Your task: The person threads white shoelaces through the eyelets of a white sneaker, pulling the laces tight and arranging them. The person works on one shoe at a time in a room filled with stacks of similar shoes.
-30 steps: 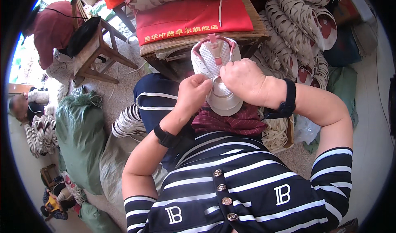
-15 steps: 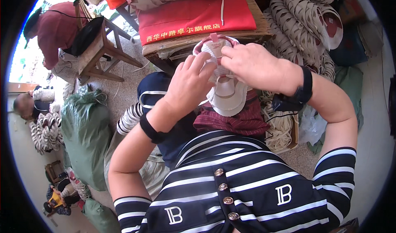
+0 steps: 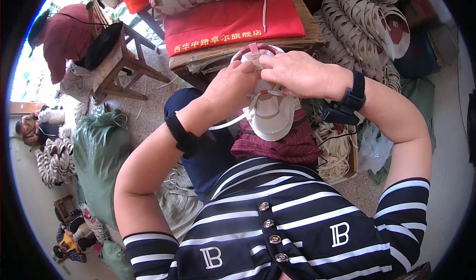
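- The left arm (image 3: 146, 176) sticks out to the side, bends at the elbow, and slants up to the middle.
- A soft black band (image 3: 177, 131) goes round the left wrist.
- A dark blue trouser leg (image 3: 206, 168) is below that arm; its cloth looks smooth.
- A flat white lace (image 3: 229, 123) trails from the shoe, passing under the left hand and over the blue leg.
- The left hand (image 3: 230, 85) has its back facing up. Its fingers are bent and close together, and they reach the upper part of the shoe. I cannot tell if they pinch the lace.
- A smooth, bright red cloth (image 3: 233, 27) lies on a rough wooden table (image 3: 310, 22), past the hands.
- The shoe (image 3: 271, 125) is in the middle, under both hands, with its round white toe toward the person. A pink tab (image 3: 254, 48) is at the far end, and the lace makes a loop near the toe.
- A dark red cloth (image 3: 275, 148) with thin stripes is bunched up under the toe.
- The right hand (image 3: 300, 74) comes in from the side, fingers curled, tips at the shoe near the tab. What they pinch is too small to tell.
- A box (image 3: 353, 156) holds tangled, cream-coloured strips (image 3: 333, 151).
- A black band with a dark block (image 3: 339, 115) sits on the right wrist.
- The right arm (image 3: 401, 121) is bent too, elbow out wide.
- Curved, pale shoe pieces (image 3: 354, 20) are stacked inside each other in long rows.
- A crinkly, see-through plastic bag (image 3: 374, 148) is beside the box.
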